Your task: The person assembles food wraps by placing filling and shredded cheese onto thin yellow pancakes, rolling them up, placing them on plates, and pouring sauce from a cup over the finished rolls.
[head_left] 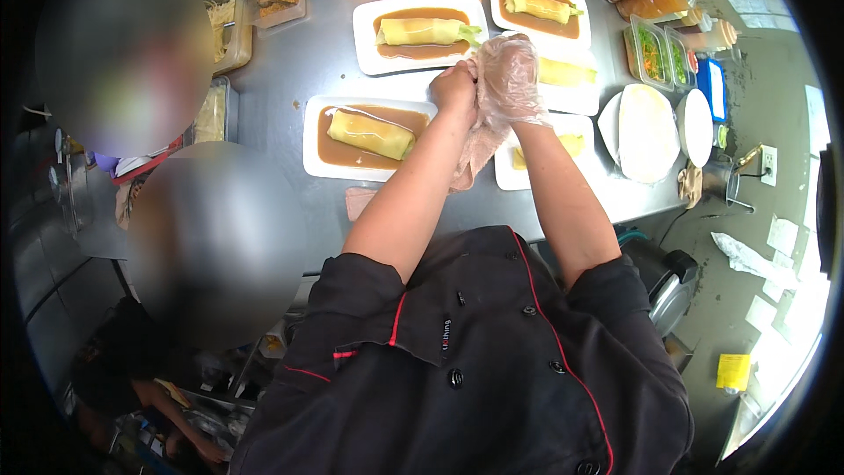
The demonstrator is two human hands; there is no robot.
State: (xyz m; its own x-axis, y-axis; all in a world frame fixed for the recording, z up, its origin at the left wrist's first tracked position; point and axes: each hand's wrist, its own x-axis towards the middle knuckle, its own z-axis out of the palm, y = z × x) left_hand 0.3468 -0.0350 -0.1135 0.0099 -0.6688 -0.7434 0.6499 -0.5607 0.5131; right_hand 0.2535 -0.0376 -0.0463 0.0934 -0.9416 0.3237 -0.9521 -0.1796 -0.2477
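Observation:
My left hand (455, 90), bare, and my right hand (510, 79), in a clear plastic glove, are closed and pressed together over the steel counter. A pinkish cloth (477, 157) hangs from between them; their grip on it is partly hidden. Just beyond my left hand is a white plate (367, 64) with a yellow rolled crepe (422, 32) in brown sauce, green leaves poking out of one end. Another sauced crepe (371, 134) lies left of my left forearm. Near my right hand, further plated rolls (567, 73) are partly covered by my hand and arm.
Stacked white dishes (648, 132) stand at the right, beside tubs of cut vegetables (651, 51) and sauce bottles (655, 2). Food containers (278, 0) line the left. A pink cloth piece (360, 202) lies at the front edge. Another person's arm (180, 422) shows at lower left.

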